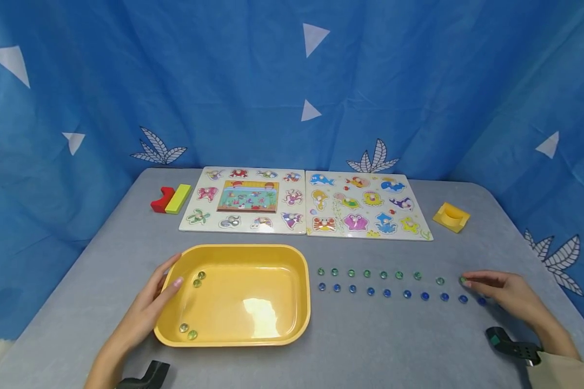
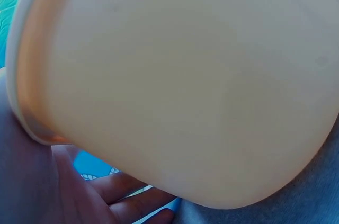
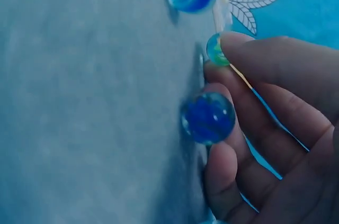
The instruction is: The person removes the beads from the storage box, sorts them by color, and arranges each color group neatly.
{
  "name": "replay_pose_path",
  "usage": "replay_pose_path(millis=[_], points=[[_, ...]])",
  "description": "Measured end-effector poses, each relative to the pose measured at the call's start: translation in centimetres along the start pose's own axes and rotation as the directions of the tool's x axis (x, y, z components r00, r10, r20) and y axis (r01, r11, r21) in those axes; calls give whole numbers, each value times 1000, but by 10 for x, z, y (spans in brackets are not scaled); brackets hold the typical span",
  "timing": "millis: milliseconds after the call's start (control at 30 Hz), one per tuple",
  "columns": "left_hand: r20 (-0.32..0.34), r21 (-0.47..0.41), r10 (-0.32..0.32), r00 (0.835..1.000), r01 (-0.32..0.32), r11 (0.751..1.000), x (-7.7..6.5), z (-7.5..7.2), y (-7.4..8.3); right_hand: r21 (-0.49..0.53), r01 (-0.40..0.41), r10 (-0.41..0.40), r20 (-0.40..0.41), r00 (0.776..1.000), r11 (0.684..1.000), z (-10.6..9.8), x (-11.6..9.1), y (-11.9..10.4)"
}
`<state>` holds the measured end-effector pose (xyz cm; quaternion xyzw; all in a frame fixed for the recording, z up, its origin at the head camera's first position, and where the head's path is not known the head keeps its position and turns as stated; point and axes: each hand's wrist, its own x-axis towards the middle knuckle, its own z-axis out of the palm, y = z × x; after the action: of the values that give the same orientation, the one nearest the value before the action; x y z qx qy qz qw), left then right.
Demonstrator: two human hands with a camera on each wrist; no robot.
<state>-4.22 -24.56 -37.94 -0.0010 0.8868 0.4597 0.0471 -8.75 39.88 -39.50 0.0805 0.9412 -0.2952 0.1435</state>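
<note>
At the left, my left hand (image 1: 143, 308) grips the end of a yellow plastic tray (image 1: 233, 344), thumb over the rim and fingers along the outside. Several greenish marbles lie inside, in two pairs near that end, such as one marble (image 1: 192, 335). The tray's outer side fills the left wrist view. On the right, my right hand (image 1: 513, 294) pinches a green marble (image 3: 216, 50) between thumb and finger at the right end of a row of green marbles (image 1: 383, 275). Below runs a row of blue marbles (image 1: 386, 293); its last blue marble (image 3: 208, 118) sits by the curled lower fingers.
Two sea-animal puzzle boards, a left board (image 1: 204, 222) and a right board (image 1: 338, 231), lie behind the tray and rows. A red block (image 1: 162, 200) and a yellow-green block (image 1: 178, 199) are back left; a yellow arch block (image 1: 451, 217) is back right. Blue curtain surrounds the grey table.
</note>
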Motion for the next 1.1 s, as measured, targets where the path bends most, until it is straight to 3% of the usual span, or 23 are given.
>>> replay_pose_path(millis=[733, 1100], points=[[-2, 17, 5, 1000, -5, 1000, 0, -1, 0, -42, 57, -59, -44, 997, 997, 9, -6, -17], [-3, 12, 11, 1000, -11, 1000, -1, -1, -1, -99, 181, -181, 2, 983, 979, 18, 1, -40]])
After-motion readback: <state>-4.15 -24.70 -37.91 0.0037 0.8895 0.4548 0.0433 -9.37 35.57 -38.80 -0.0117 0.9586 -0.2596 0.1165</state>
